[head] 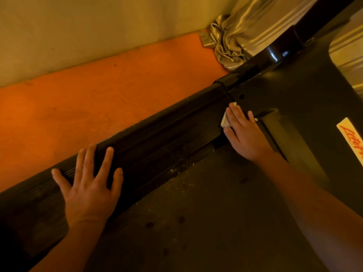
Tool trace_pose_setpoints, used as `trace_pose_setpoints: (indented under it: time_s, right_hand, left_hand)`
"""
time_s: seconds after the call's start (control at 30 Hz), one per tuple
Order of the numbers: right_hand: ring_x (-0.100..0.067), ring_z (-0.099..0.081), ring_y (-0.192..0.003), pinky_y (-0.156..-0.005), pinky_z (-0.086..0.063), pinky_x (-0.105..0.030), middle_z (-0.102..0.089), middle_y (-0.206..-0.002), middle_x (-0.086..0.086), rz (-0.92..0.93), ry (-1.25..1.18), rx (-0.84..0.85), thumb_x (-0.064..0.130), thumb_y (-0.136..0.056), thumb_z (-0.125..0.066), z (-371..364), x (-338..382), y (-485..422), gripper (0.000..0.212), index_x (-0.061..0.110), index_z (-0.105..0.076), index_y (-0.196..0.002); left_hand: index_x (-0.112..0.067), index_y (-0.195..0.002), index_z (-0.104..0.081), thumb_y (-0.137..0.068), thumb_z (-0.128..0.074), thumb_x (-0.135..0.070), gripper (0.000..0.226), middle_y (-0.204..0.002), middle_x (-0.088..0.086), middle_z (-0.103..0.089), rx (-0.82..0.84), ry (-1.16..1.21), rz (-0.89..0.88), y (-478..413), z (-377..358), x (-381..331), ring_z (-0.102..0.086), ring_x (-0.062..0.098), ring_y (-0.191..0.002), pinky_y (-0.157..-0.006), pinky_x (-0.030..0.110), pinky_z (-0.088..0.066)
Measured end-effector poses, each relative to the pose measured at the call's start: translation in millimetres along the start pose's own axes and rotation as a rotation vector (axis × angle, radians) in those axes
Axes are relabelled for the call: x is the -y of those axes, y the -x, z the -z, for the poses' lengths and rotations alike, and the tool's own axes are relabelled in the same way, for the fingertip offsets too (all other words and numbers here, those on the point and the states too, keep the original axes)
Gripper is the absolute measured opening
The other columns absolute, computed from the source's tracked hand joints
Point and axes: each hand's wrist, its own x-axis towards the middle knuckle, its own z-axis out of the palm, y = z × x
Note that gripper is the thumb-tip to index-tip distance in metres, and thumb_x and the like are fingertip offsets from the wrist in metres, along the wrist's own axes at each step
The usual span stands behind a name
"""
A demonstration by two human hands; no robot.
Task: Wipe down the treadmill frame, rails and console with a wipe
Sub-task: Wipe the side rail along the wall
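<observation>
A black ribbed side rail (161, 134) of the treadmill runs diagonally from lower left to upper right. My left hand (90, 185) rests flat on it with fingers spread. My right hand (243, 132) presses a white wipe (225, 121) with straight fingers onto the far end of the rail, where it meets the dark motor cover (294, 91). Most of the wipe is hidden under my fingers. The dusty belt (206, 213) lies below the rail.
An orange floor (98, 95) lies beyond the rail, bounded by a pale wall (98, 26). A shiny crumpled curtain (235, 36) bunches on the floor at the upper right beside the black upright (284, 46). A white sticker with red writing (351, 138) is on the cover.
</observation>
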Motion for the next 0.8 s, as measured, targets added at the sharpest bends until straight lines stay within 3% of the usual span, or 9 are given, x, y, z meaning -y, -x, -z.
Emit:
trace_pose_setpoints:
  time_s: [0.23,0.47,0.63,0.8]
  right_hand:
    - [-0.015,0.010,-0.157,-0.126,0.007,-0.038,0.006,-0.172,0.000,-0.008,-0.086,-0.076,0.048,-0.110,-0.020,4.9,21.4,-35.5,0.065,0.016,-0.004,-0.164]
    - [-0.011,0.012,-0.157,-0.125,0.007,-0.032,0.008,-0.172,0.002,0.029,-0.060,-0.014,0.063,-0.104,-0.008,0.9,15.6,-3.1,0.076,0.016,-0.003,-0.164]
    - [-0.014,0.010,-0.157,-0.128,0.004,-0.037,0.006,-0.172,-0.001,0.006,-0.041,-0.054,0.054,-0.109,-0.014,12.6,18.0,-45.6,0.068,0.016,-0.002,-0.164]
    - [-0.012,0.008,-0.158,-0.126,0.005,-0.037,0.002,-0.172,0.001,0.006,-0.072,-0.086,0.058,-0.106,-0.013,-9.1,10.5,11.9,0.072,0.017,-0.008,-0.164]
  left_hand:
    - [-0.033,-0.157,-0.028,-0.100,-0.033,-0.053,0.061,-0.167,0.009,-0.021,0.006,-0.009,0.002,0.5,-0.4,0.0,-0.011,0.026,-0.156,-0.117,0.069,0.004]
    - [-0.031,-0.157,-0.032,-0.099,-0.036,-0.051,0.061,-0.166,0.010,-0.023,0.003,0.004,0.004,0.1,1.2,-0.7,-0.013,0.027,-0.155,-0.116,0.071,0.002]
    - [-0.031,-0.157,-0.032,-0.100,-0.036,-0.050,0.060,-0.166,0.010,-0.023,-0.010,0.021,-0.006,0.9,0.6,-1.1,-0.013,0.027,-0.156,-0.117,0.072,0.002]
    - [-0.031,-0.158,-0.030,-0.101,-0.033,-0.051,0.060,-0.167,0.010,-0.021,-0.003,0.012,-0.011,1.4,0.6,0.5,-0.009,0.025,-0.156,-0.117,0.072,0.001]
